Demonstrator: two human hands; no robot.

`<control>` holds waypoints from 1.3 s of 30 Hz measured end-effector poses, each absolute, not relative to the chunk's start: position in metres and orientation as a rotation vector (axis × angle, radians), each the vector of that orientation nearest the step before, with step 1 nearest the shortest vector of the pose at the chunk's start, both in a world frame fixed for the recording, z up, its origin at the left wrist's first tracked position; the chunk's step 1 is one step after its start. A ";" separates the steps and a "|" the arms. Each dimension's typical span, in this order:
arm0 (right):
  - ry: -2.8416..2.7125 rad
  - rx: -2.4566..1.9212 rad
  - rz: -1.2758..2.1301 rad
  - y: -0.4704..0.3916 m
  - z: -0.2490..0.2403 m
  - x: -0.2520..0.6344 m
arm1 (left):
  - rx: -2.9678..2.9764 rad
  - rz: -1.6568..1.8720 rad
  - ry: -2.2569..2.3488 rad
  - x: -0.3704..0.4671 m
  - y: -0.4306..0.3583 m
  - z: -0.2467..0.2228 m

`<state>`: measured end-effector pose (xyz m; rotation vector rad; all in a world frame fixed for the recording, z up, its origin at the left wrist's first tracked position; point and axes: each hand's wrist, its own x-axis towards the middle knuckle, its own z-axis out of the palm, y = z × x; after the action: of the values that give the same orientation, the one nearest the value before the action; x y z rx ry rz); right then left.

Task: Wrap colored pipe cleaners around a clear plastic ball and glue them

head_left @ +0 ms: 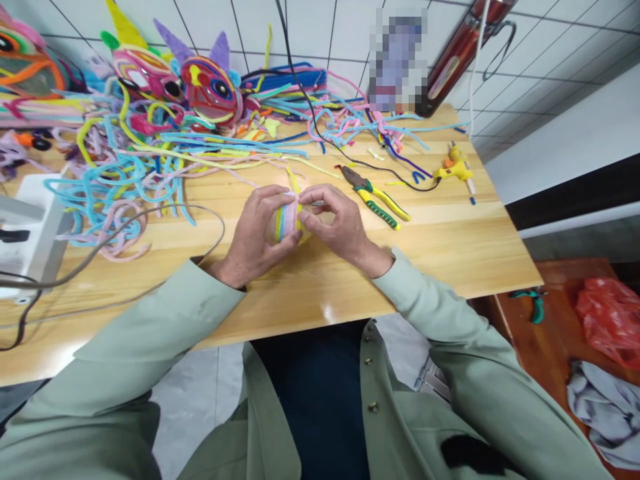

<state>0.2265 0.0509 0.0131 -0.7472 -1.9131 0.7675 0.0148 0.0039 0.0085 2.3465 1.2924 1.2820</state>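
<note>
Head view: the striped piece, with yellow, blue and pink bands, is just above the table, between your two hands. Your left hand grasps it from the left, fingers over its upper edge and thumb along its lower edge, so its banded face shows in the gap between them. Your right hand pinches its right edge with thumb and forefinger, close to your left fingertips. A yellow strand sticks up from its top, beyond both grips.

Just right of your right hand lie the pliers, their green and yellow handles toward you. Farther right is the yellow glue gun. Blue and pink stems lie heaped to your left, near the white box, and more stems spread along the back. Behind them stand the horned masks, left of the red flask by the tiled wall. Beyond the table's right end, a red bag sits near a grey cloth.
</note>
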 end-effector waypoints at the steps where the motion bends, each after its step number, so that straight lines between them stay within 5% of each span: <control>1: -1.937 -0.734 0.756 0.052 0.012 0.227 | 2.327 1.292 1.298 0.014 0.005 0.009; 20: -2.167 -0.556 0.371 0.054 -0.003 0.219 | 1.859 1.422 1.338 0.009 0.015 -0.004; 39: -2.301 -0.540 0.311 0.059 -0.009 0.228 | 2.216 1.468 1.325 0.010 0.013 -0.001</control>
<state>0.2279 0.0586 -0.0086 -0.5398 -2.3007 0.3107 0.0102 0.0128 -0.0013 2.2157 1.3246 1.4680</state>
